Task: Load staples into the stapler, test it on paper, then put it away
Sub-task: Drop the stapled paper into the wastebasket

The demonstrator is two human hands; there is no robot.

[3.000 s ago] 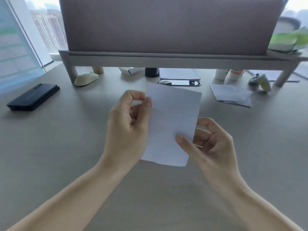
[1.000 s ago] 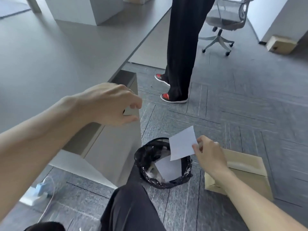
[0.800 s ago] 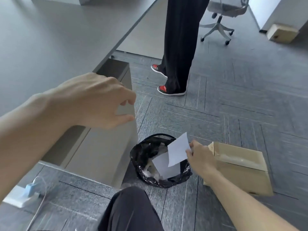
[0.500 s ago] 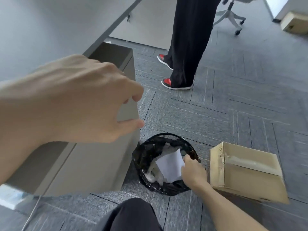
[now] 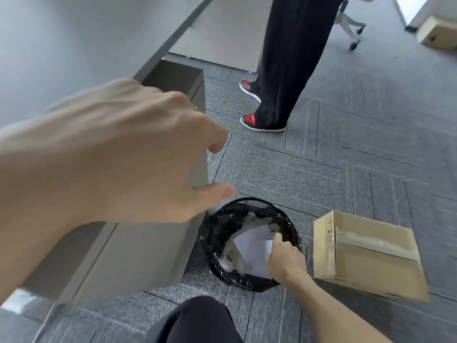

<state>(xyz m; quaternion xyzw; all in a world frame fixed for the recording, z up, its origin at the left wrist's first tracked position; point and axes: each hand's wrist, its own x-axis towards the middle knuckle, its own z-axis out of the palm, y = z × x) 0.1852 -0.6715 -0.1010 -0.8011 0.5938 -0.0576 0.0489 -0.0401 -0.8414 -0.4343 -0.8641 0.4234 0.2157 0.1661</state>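
Fingers (image 5: 276,240) of the right hand (image 5: 285,262) were curled down onto the upper edge of a plain white sheet of paper (image 5: 252,256), pinching it as far as the back of the hand let one see. The sheet was blank and flat with straight edges. It stood tilted inside a round black wire wastebasket (image 5: 248,199) lined with a crinkled black plastic bag (image 5: 215,231), with pale crumpled scraps (image 5: 230,261) beside it on the left.

The basket stood on a grey carpet-tile floor (image 5: 346,169), just beside the corner of a grey drawer cabinet (image 5: 138,256) on its left. A brown taped cardboard box (image 5: 366,261) lay near on its right.

The left hand (image 5: 118,154) hung close to the camera in front of the cabinet. Its fingers were loosely bent, the thumb was stretched out, and it held nothing. A smooth grey desk (image 5: 61,40) ran along the upper left. The wearer's knee in black cloth (image 5: 197,320) showed at the bottom edge.

Farther off stood another person in wide black trousers (image 5: 291,58) and red, black and white shoes (image 5: 252,120). The castor foot of an office chair (image 5: 352,33) and a second cardboard box (image 5: 437,33) lay beyond.
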